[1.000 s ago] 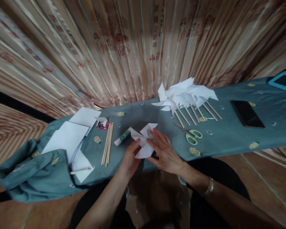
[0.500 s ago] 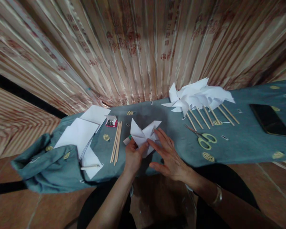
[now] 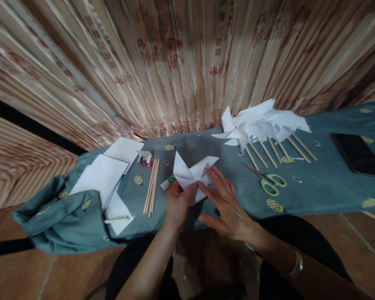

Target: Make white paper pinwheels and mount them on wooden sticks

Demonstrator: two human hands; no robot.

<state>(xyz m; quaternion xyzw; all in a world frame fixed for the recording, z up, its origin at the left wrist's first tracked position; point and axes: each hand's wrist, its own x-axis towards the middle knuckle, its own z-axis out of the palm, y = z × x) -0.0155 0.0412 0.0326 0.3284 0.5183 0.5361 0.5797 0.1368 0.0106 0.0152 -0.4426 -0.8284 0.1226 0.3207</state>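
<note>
A white paper pinwheel (image 3: 185,174) without a stick is in front of me, its corners folded inward. My left hand (image 3: 176,207) is closed on its near left side, the thumb pressing near the middle. With fingers stretched apart, my right hand (image 3: 229,209) touches the pinwheel. Its index fingertip lies near the centre, other fingers rest on the right blade, and the thumb stands clear of the paper. A small green-and-white item (image 3: 168,182) lies just left of the pinwheel, partly hidden by my left hand.
Wooden sticks (image 3: 151,187), a small red-and-white box (image 3: 145,158) of metal pieces and white paper sheets (image 3: 108,173) lie left. To the right are several finished pinwheels (image 3: 259,125) on sticks, green-handled scissors (image 3: 270,183) and a black phone (image 3: 359,154). A patterned curtain (image 3: 187,62) hangs behind the cloth-covered table.
The pinwheel and both hands have shifted slightly right in view. More of the green-and-white item shows beside my left hand. The right fingers still touch the paper.
</note>
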